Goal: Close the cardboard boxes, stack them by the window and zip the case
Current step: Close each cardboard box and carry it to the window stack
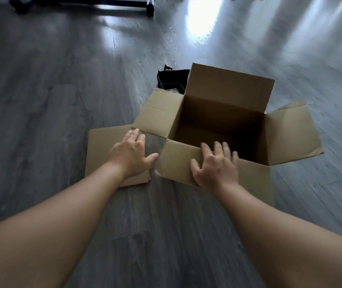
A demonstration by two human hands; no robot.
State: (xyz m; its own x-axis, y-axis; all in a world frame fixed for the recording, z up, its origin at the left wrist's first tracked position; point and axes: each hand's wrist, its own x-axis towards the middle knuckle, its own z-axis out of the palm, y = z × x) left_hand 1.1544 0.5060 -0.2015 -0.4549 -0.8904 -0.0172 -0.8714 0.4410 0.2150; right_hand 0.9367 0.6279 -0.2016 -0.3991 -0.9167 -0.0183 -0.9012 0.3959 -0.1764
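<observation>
An open cardboard box [226, 96] stands on the grey wood floor with all its flaps spread; its inside looks dark and I see nothing in it. My right hand [215, 165] lies flat with straight fingers on the near flap. My left hand [131, 154] reaches out with straight fingers over the gap beside the box's left corner, above a flat piece of cardboard [101, 148] lying on the floor. A black case [171, 79] lies behind the box's left side, partly hidden by the upright far flap.
A black frame with a leg [103, 5] crosses the floor at the far top left. Bright window glare [199, 23] falls on the floor beyond the box. Bare floor surrounds the box on the left, right and near side.
</observation>
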